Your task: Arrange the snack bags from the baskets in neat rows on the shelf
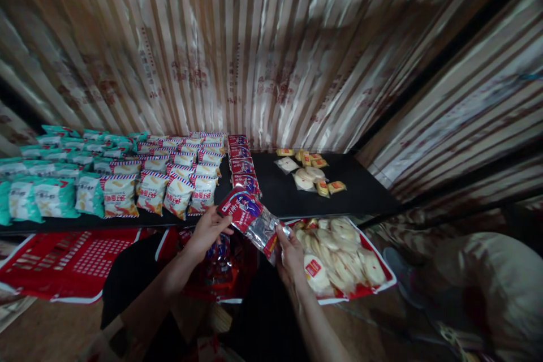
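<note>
A red and dark-blue snack packet (248,216) with a silvery clear part is stretched between my two hands, just in front of the shelf edge. My left hand (210,231) pinches its upper left end. At its lower right end, my right hand (291,251) grips the packet with thumb and fingers. Right behind it, similar red packets (242,166) stand in a line on the black shelf (271,172). Below my hands, a red basket (163,246) contains more dark red packets (218,260), partly hidden by my left arm.
White snack bags (121,195) and teal bags (55,198) fill the shelf's left side. Round white packs (311,175) and small yellow packs (337,186) lie to the right. A basket of pale round packs (339,254) stands front right, a red basket (97,260) front left. Another person's leg (487,277) is at right.
</note>
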`<state>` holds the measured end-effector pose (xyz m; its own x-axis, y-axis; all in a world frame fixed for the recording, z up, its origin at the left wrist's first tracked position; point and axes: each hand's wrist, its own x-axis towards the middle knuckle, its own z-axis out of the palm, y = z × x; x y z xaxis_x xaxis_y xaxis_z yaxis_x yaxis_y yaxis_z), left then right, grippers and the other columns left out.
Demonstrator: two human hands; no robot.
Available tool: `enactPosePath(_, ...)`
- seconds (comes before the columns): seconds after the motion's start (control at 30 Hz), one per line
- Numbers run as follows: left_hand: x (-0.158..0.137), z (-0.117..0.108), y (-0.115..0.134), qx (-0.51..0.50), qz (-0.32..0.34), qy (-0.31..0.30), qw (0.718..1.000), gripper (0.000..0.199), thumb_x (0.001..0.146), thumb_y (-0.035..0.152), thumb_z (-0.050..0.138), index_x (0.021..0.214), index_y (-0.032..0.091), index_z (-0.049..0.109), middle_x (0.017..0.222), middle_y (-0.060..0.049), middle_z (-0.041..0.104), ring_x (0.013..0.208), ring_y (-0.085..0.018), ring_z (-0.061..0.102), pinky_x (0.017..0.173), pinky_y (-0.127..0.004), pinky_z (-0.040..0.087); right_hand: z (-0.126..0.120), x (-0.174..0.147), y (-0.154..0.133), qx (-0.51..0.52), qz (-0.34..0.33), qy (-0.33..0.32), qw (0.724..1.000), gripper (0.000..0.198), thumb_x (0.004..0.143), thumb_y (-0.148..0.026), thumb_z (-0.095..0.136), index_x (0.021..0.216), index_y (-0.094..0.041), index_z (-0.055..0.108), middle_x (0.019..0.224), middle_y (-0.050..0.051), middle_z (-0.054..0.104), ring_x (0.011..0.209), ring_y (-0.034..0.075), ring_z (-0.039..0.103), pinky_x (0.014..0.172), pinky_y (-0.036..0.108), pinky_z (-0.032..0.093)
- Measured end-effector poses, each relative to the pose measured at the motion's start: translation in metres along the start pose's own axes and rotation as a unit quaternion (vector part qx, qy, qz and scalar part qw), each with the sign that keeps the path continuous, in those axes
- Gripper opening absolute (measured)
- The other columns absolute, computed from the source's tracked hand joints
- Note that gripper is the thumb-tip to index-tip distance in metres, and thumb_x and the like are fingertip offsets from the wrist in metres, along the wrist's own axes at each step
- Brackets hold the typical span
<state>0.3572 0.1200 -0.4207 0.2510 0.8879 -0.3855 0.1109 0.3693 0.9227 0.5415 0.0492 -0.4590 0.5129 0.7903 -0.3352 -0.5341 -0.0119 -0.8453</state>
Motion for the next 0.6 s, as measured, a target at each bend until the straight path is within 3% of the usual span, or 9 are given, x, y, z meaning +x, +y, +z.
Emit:
enactPosePath(0.13, -0.011, 0.026, -0.013, -0.027, -0.016, -0.024, 0.999, 0.030, 0.079, 0.028, 0.057, 0.105, 0.016, 0.050, 0.104, -0.010, 0.064, 0.085, -0.016, 0.066, 0.041, -0.012, 0.039, -0.007, -0.015, 0.008, 0.037, 0.011, 0.026, 0.999, 0.040, 0.058, -0.037, 0.079, 0.088, -0.022, 0.059, 0.081, 0.002, 0.072, 0.072, 0.021, 0.068, 0.060, 0.032, 0.056)
enactPosePath(0.23, -0.016, 0.057, -0.026, -0.029, 0.012, -0.081, 0.996, 0.026, 0.080, 0.029, 0.054, 0.103, 0.017, 0.052, 0.101, -0.007, 0.066, 0.078, -0.014, 0.065, 0.044, -0.016, 0.044, -0.014, -0.026, 0.009, 0.057, 0.028, 0.041, 0.997, 0.038, 0.059, -0.033, 0.079, 0.090, -0.022, 0.060, 0.081, 0.002, 0.071, 0.072, 0.020, 0.068, 0.064, 0.031, 0.056)
enactPosePath(0.3, -0.016, 0.079, -0.030, -0.001, 0.023, -0.072, 0.997, 0.024, 0.083, 0.028, 0.049, 0.104, 0.019, 0.053, 0.095, -0.005, 0.067, 0.071, -0.013, 0.064, 0.047, -0.018, 0.046, -0.022, -0.032, 0.005, 0.048, 0.035, 0.045, 0.997, 0.037, 0.058, -0.031, 0.079, 0.089, -0.022, 0.061, 0.082, 0.001, 0.071, 0.071, 0.018, 0.067, 0.065, 0.029, 0.056)
enactPosePath(0.37, -0.014, 0.096, -0.029, 0.053, 0.044, -0.050, 0.996, 0.022, 0.083, 0.026, 0.047, 0.103, 0.020, 0.055, 0.094, -0.004, 0.068, 0.077, -0.014, 0.064, 0.058, -0.021, 0.049, -0.032, -0.033, -0.004, 0.031, 0.040, 0.042, 0.998, 0.036, 0.056, -0.029, 0.081, 0.086, -0.022, 0.062, 0.081, 0.000, 0.070, 0.070, 0.016, 0.066, 0.066, 0.028, 0.056)
enactPosePath(0.47, -0.011, 0.108, -0.018, 0.131, 0.077, -0.050, 0.987, 0.021, 0.082, 0.024, 0.047, 0.100, 0.020, 0.057, 0.098, -0.003, 0.068, 0.087, -0.016, 0.063, 0.074, -0.025, 0.050, -0.050, -0.025, -0.021, 0.004, 0.049, 0.034, 0.998, 0.034, 0.053, -0.029, 0.083, 0.080, -0.022, 0.063, 0.074, -0.003, 0.070, 0.064, 0.014, 0.064, 0.065, 0.026, 0.054)
enactPosePath(0.6, -0.009, 0.107, -0.002, 0.209, 0.095, -0.117, 0.966, 0.021, 0.080, 0.024, 0.047, 0.096, 0.019, 0.060, 0.096, -0.005, 0.068, 0.088, -0.018, 0.062, 0.079, -0.028, 0.047, -0.067, -0.005, -0.038, -0.065, 0.029, 0.022, 0.997, 0.036, 0.054, -0.033, 0.083, 0.082, -0.020, 0.065, 0.074, -0.002, 0.071, 0.062, 0.013, 0.063, 0.061, 0.024, 0.050)
